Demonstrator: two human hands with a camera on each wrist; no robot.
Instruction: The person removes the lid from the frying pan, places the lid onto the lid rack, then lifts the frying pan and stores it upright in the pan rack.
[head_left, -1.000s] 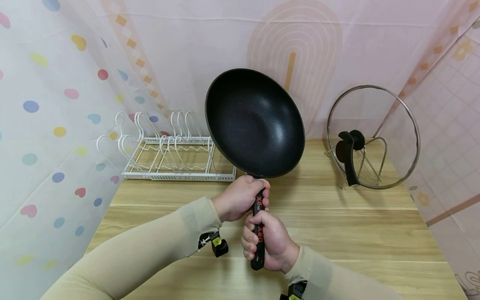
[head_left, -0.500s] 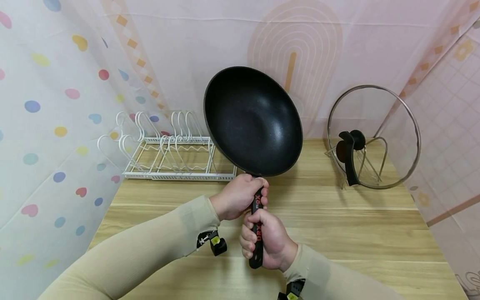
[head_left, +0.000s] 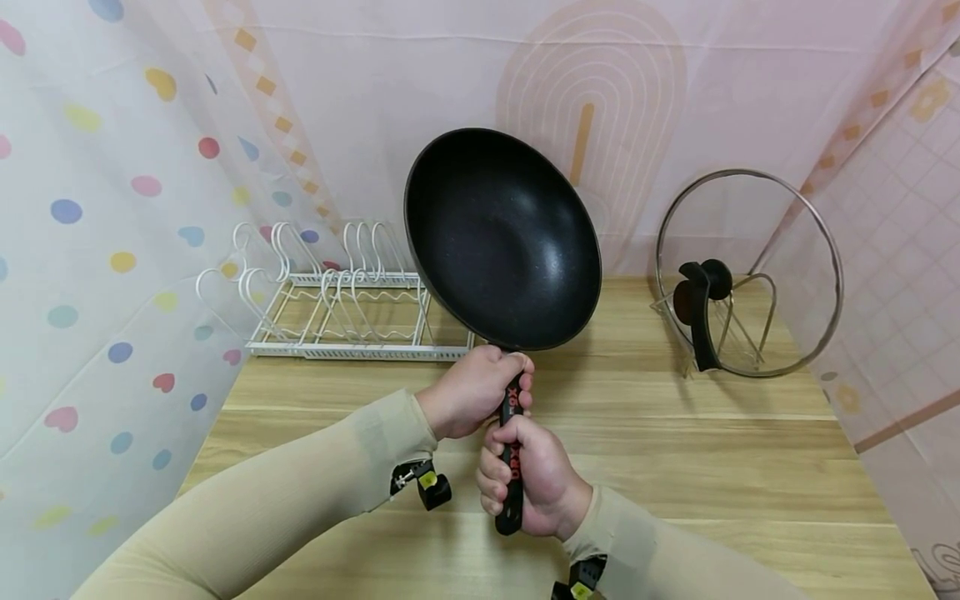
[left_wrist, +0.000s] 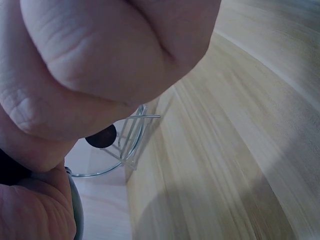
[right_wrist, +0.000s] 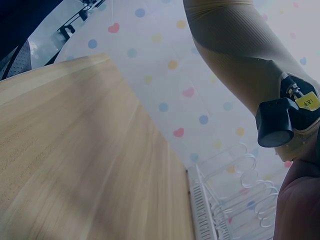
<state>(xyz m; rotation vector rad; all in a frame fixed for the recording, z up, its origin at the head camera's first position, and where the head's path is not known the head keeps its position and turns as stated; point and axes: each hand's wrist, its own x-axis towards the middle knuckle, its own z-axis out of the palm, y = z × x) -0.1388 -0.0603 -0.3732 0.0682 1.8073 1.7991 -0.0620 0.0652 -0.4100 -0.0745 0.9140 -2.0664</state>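
Note:
A black wok (head_left: 504, 242) is held up above the table, tilted so its dark inside faces me. Its black handle (head_left: 510, 492) with red lettering points down toward me. My left hand (head_left: 474, 392) grips the handle's upper end, just below the pan. Lower down, my right hand (head_left: 534, 477) wraps round the same handle, its fingers curled over the left side. The left wrist view shows the curled fingers of my left hand (left_wrist: 100, 65) up close. Only the edge of a hand (right_wrist: 302, 205) shows in the right wrist view.
A white wire rack (head_left: 360, 352) with upright loops stands at the back left, partly behind the wok. At the right a glass lid (head_left: 780, 250) with a black knob rests upright in a small wire stand (head_left: 768, 308). Patterned curtains (head_left: 360, 100) enclose the wooden table (head_left: 712, 467).
The wok and both hands have drifted slightly left and up in the head view. Both hands keep their grip on the handle. The rack and lid stay put.

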